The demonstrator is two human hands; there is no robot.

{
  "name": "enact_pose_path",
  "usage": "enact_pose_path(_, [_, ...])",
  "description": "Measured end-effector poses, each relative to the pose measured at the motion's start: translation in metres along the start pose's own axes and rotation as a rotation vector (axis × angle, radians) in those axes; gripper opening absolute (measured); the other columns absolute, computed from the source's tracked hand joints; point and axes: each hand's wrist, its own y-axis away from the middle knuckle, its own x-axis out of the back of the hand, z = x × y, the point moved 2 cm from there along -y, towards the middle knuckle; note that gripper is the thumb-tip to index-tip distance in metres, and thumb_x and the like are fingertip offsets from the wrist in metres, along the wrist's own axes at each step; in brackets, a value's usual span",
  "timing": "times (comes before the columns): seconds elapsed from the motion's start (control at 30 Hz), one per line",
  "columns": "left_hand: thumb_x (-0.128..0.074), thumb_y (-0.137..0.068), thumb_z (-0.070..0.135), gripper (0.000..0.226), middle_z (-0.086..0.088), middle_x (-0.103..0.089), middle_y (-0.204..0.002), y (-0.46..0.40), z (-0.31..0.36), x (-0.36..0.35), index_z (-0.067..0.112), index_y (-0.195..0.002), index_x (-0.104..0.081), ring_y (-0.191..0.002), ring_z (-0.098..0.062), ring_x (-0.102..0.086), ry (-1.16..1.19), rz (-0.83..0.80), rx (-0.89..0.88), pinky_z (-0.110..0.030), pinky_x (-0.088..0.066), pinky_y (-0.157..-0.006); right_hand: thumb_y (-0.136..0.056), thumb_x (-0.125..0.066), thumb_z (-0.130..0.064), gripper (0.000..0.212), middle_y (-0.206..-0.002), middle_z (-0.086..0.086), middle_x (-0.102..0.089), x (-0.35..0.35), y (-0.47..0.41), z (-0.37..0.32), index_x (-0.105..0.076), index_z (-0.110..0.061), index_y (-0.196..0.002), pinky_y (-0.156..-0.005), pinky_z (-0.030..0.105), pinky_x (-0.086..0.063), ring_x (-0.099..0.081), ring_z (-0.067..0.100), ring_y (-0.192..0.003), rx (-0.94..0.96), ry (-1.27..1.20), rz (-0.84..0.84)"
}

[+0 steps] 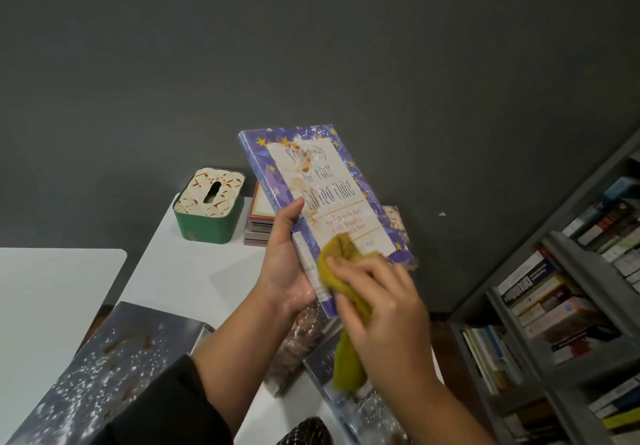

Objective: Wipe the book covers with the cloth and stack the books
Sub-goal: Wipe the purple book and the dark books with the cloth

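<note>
Purple starred book (pixel 322 198) is held tilted above the white table (pixel 194 271), its spine gripped by the left hand (pixel 285 264). Right hand (pixel 381 302) clutches the yellow cloth (pixel 341 254), pressed to the book's stained lower cover.

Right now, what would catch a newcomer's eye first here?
The purple starred book, held up mid-frame by the left hand, its cover smeared with brown stains. The right hand presses a yellow cloth on its lower corner. Behind, a green tissue box sits on the white table.

Dim, soft, wide-angle edge distortion
</note>
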Motion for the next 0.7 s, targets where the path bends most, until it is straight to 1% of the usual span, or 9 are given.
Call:
enact_pose_path(0.13, [-0.045, -0.08, 0.049, 0.051, -0.012, -0.071, -0.106, 0.002, -0.007, 0.0, 0.012, -0.095, -0.077, -0.098, -0.025, -0.067, -0.033, -0.002, 0.068, -0.042, -0.044, -0.1, -0.082, -0.052, -0.027, 0.035, -0.098, -0.013, -0.061, -0.004, -0.007, -0.014, -0.067, -0.026, -0.114, -0.07, 0.02, -0.042, -0.05, 0.012, -0.083, 0.084, 0.01, 0.016])
enact_pose_path(0.2, [-0.047, -0.08, 0.049, 0.05, -0.012, -0.07, -0.107, 0.003, -0.008, 0.001, 0.011, -0.097, -0.076, -0.1, -0.026, -0.066, -0.03, -0.013, 0.076, -0.043, -0.043, -0.102, -0.082, -0.053, -0.026, 0.035, -0.097, -0.013, -0.061, -0.004, -0.009, -0.013, -0.067, -0.025, -0.114, -0.071, 0.021, -0.042, -0.05, 0.012, -0.084, 0.092, -0.016, 0.01])
enact_pose_path(0.37, [-0.043, -0.083, 0.049, 0.054, -0.016, -0.067, -0.115, 0.004, 0.001, 0.001, 0.011, -0.105, -0.074, -0.103, -0.03, -0.066, -0.037, -0.041, 0.037, -0.045, -0.051, -0.092, -0.081, -0.054, -0.027, 0.034, -0.095, -0.015, -0.059, 0.005, -0.005, 0.002, -0.067, -0.026, -0.113, -0.073, 0.019, -0.043, -0.05, 0.01, -0.084, 0.093, -0.096, -0.027])
enact_pose_path(0.43, [-0.041, -0.084, 0.048, 0.053, -0.015, -0.068, -0.116, 0.004, 0.006, 0.0, 0.012, -0.105, -0.074, -0.102, -0.029, -0.067, -0.026, -0.032, 0.005, -0.043, -0.055, -0.087, -0.081, -0.059, -0.024, 0.032, -0.093, -0.015, -0.059, 0.01, -0.014, 0.02, -0.068, -0.028, -0.111, -0.076, 0.018, -0.041, -0.05, 0.011, -0.085, 0.017, -0.082, 0.024])
enact_pose_path(0.47, [-0.041, -0.084, 0.048, 0.053, -0.014, -0.067, -0.117, 0.004, 0.006, -0.001, 0.013, -0.106, -0.074, -0.104, -0.03, -0.066, -0.032, -0.021, -0.008, -0.044, -0.055, -0.087, -0.081, -0.064, -0.02, 0.03, -0.093, -0.015, -0.059, 0.014, -0.021, 0.033, -0.069, -0.028, -0.11, -0.078, 0.02, -0.041, -0.051, 0.012, -0.087, -0.06, -0.083, 0.057])
enact_pose_path(0.53, [-0.043, -0.083, 0.048, 0.052, -0.013, -0.066, -0.121, 0.006, 0.003, -0.001, 0.015, -0.115, -0.068, -0.11, -0.032, -0.063, -0.056, 0.002, -0.019, -0.048, -0.049, -0.095, -0.082, -0.069, -0.014, 0.032, -0.094, -0.018, -0.056, 0.018, -0.033, 0.055, -0.068, -0.027, -0.111, -0.08, 0.027, -0.046, -0.053, 0.017, -0.091, -0.227, -0.086, 0.072])
enact_pose_path(0.57, [-0.044, -0.083, 0.048, 0.051, -0.013, -0.065, -0.122, 0.006, 0.0, -0.001, 0.016, -0.117, -0.065, -0.112, -0.033, -0.062, -0.068, 0.013, -0.02, -0.049, -0.046, -0.098, -0.082, -0.069, -0.014, 0.032, -0.095, -0.016, -0.056, 0.019, -0.035, 0.059, -0.068, -0.026, -0.112, -0.078, 0.03, -0.048, -0.054, 0.018, -0.091, -0.266, -0.062, 0.069])
enact_pose_path(0.63, [-0.043, -0.084, 0.048, 0.05, -0.013, -0.066, -0.12, 0.008, -0.002, -0.004, 0.015, -0.116, -0.065, -0.109, -0.032, -0.063, -0.068, 0.015, -0.01, -0.049, -0.046, -0.098, -0.083, -0.067, -0.018, 0.03, -0.095, -0.012, -0.058, 0.018, -0.032, 0.048, -0.068, -0.024, -0.113, -0.07, 0.025, -0.046, -0.051, 0.017, -0.088, -0.227, 0.031, 0.081])
enact_pose_path(0.7, [-0.042, -0.085, 0.046, 0.051, -0.015, -0.067, -0.118, 0.008, 0.0, -0.006, 0.012, -0.11, -0.071, -0.105, -0.03, -0.065, -0.049, -0.009, 0.004, -0.045, -0.05, -0.094, -0.083, -0.061, -0.025, 0.03, -0.094, -0.012, -0.06, 0.012, -0.02, 0.02, -0.068, -0.025, -0.112, -0.067, 0.016, -0.04, -0.047, 0.012, -0.084, -0.083, 0.048, 0.074])
